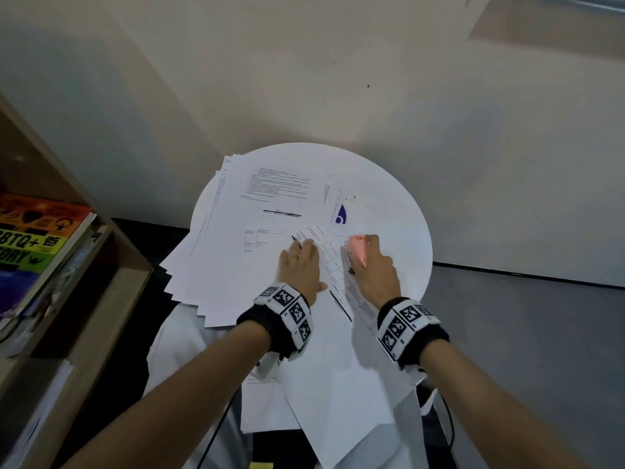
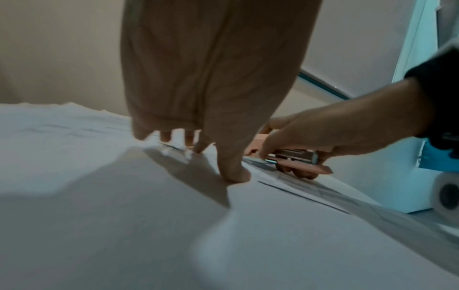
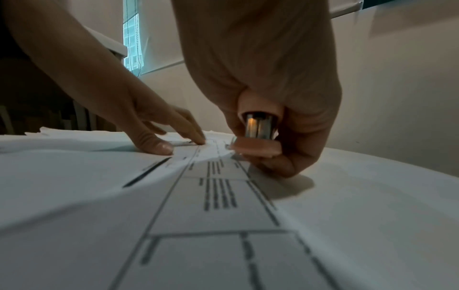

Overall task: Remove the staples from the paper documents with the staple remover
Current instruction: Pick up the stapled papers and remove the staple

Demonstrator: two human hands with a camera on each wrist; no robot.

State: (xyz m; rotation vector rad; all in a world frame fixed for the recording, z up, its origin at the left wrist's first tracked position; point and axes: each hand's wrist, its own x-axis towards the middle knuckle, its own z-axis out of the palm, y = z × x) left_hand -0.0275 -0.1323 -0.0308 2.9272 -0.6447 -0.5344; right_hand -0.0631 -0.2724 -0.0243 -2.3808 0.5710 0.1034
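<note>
Staple remover (image 1: 356, 250), pink and metal, sits gripped in the right hand (image 1: 373, 269), its nose low at the top edge of the paper documents (image 1: 338, 275) on the round white surface (image 1: 399, 211). The left hand (image 1: 299, 265) lies flat beside it, fingers (image 3: 159, 145) straight, pinning the sheets. Risk, as I see it: a steep pull could tear the corner, or the loose pages could slide. I can't make out the staple itself.

Bare tabletop (image 1: 399, 211) right of papers (image 1: 270, 198)
</note>
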